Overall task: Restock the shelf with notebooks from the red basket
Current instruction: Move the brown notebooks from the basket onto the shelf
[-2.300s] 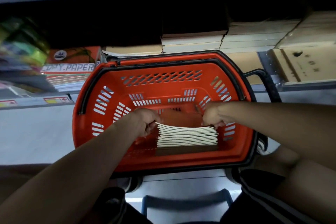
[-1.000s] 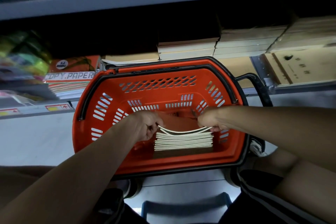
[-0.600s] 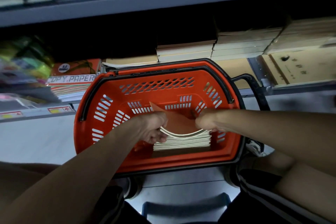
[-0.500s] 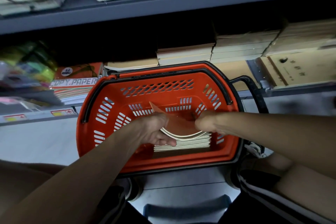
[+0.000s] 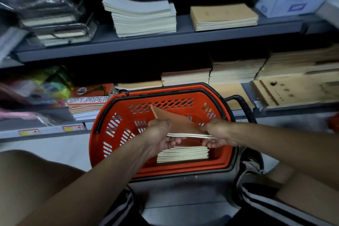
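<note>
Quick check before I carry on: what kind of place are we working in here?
Most likely a stationery shop aisle. Grey shelves hold stacked notebooks and copy paper packs, price labels sit on the shelf edge, and a red basket stands on the floor.

Both hands, left hand [image 5: 161, 136] and right hand [image 5: 218, 134], grip a thin batch of brown notebooks [image 5: 179, 124] above the red basket [image 5: 113, 134]; remaining stack [image 5: 183, 154] inside, shelf [image 5: 146, 40] behind.
</note>
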The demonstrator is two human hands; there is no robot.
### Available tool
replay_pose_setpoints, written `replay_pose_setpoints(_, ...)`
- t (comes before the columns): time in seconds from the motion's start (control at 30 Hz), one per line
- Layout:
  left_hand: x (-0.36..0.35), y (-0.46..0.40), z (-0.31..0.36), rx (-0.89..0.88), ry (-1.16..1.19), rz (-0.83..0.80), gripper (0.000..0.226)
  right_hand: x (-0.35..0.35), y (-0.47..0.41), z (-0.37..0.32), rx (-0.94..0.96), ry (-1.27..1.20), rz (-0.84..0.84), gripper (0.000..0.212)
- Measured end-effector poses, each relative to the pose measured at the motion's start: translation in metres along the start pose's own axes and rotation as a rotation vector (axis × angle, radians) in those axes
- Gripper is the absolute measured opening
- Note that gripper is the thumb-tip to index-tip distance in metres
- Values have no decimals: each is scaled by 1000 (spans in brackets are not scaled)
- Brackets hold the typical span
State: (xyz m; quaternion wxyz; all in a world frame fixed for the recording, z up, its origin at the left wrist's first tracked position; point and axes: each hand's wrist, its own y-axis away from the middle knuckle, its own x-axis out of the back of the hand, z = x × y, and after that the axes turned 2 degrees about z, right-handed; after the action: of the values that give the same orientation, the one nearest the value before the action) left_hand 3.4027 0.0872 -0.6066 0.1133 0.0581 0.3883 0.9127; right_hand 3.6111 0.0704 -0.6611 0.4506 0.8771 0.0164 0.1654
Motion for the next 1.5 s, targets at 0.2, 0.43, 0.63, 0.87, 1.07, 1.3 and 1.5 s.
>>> replay_pose_setpoints(0.2, -7, 23, -4, -138, 2, 65, 32, 13, 37, -4, 88, -240, 105, 14)
replay_pose_setpoints(0.43, -6, 54, 11, -270, 79, 122, 38, 15, 84, -11, 347, -422, 295, 16)
replay_pose_setpoints(0.63, -15, 88, 20, -374, 101, 107, 38, 19, 137, -10, 611, -477, 350, 20)
replay_pose_setpoints(0.87, -37, 115, 39, -560, 43, 146, 18, 39, 164, -16, 792, -526, 473, 26)
replay_pose_setpoints(1.07, -54, 127, 64, -733, 71, 144, 8, 60, 176, -22, 915, -554, 580, 42)
replay_pose_setpoints(1.3, -67, 112, 106, -807, 86, 143, 16, 99, 166, -56, 1002, -540, 655, 30)
replay_pose_setpoints(1.5, -79, 77, 167, -853, 9, 178, 10, 137, 147, -104, 996, -466, 775, 39)
